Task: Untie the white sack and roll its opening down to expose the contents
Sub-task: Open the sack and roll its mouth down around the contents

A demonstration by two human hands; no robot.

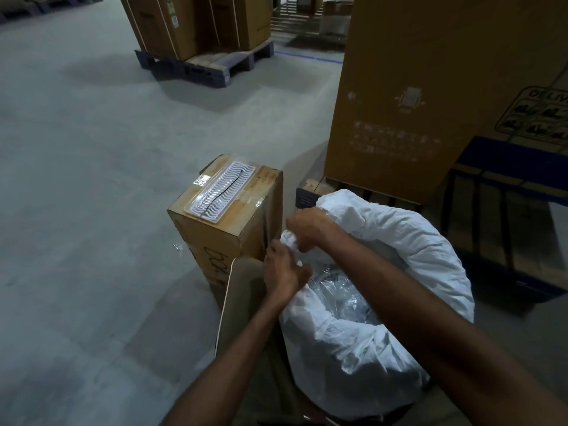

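1. A tall brown cardboard carton with faint white printed marks stands on a wooden pallet, beyond the right hand and well apart from it.
2. The white woven plastic sack stands open just under and to the right of both hands. Its mouth is wide and the rim is folded outward in a thick roll on the far side. Inside, clear plastic wrapped contents are visible below the right forearm; what they are I cannot tell.
3. A smaller brown cardboard box with black handwriting on its side stands on the grey concrete floor, just to the left of the left hand. On its top lies a clear plastic tray with a white ribbed insert and a black cord.
4. More brown cartons on a dark pallet stand far beyond the hands.
5. The right hand is curled and grips the sack rim at its near left edge, knuckles up.
6. The left hand is just below it, fingers curled and pinching the same bunched white fabric. The two hands are close together, almost touching.
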